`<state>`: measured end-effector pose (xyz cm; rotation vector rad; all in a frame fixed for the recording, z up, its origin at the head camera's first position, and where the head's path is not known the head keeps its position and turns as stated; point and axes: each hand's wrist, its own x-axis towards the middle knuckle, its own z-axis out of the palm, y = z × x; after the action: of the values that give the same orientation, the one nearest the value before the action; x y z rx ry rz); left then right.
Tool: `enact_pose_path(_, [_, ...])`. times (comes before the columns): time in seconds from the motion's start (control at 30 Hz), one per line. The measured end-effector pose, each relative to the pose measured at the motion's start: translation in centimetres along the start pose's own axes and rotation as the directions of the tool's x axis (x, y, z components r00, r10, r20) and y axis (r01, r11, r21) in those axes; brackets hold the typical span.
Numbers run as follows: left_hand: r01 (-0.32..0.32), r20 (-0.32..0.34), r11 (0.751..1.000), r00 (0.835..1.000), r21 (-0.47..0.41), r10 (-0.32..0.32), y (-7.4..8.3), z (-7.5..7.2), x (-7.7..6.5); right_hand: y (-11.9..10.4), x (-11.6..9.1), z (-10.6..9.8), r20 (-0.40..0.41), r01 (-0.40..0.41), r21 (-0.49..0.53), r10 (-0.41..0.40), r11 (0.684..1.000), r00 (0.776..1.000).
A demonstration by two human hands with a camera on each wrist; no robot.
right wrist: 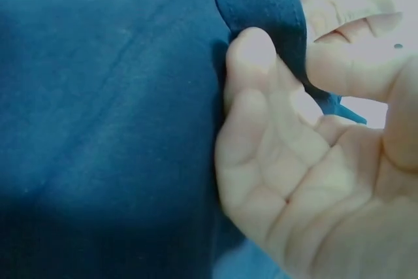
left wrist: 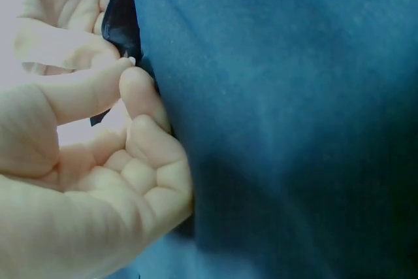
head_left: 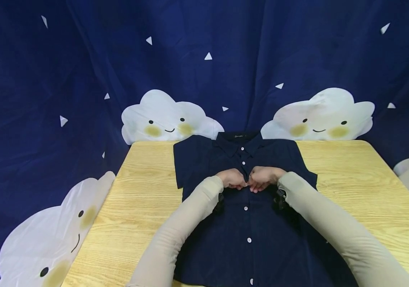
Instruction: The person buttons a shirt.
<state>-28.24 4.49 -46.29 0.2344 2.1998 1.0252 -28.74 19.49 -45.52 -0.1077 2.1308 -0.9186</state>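
Observation:
A dark navy short-sleeved shirt (head_left: 222, 239) lies front up, collar away from me, with white buttons down its middle. Both hands meet at its front, below the chest. My left hand (head_left: 232, 178) pinches a small white button (left wrist: 132, 61) between thumb and index finger; the fingertips hide most of it. On the other side, my right hand (head_left: 263, 178) holds the stitched placket edge (right wrist: 264, 17) between thumb and fingers. The cloth there is lifted and bent. In the left wrist view, the right hand (left wrist: 65, 4) sits close behind the left thumb.
The shirt lies on a light wooden table (head_left: 147, 187). A dark blue curtain (head_left: 190, 24) with white triangles and smiling clouds hangs behind it and at the sides. Other buttons (head_left: 245, 208) show above and below the hands.

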Motion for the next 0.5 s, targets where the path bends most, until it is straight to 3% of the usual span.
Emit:
enact_pose_path(0.2, [0.0,0.018,1.0,1.0,-0.019,0.001,-0.35,-0.35,0.03,-0.06,-0.02,0.1,0.008,0.028,0.034,-0.028,0.999,1.0])
enact_pose_path(0.5, [0.021,-0.009,1.0,1.0,-0.006,-0.021,0.12,-0.03,-0.19,0.51,0.18,-0.17,0.05,0.06,0.103,-0.065,0.993,0.997])
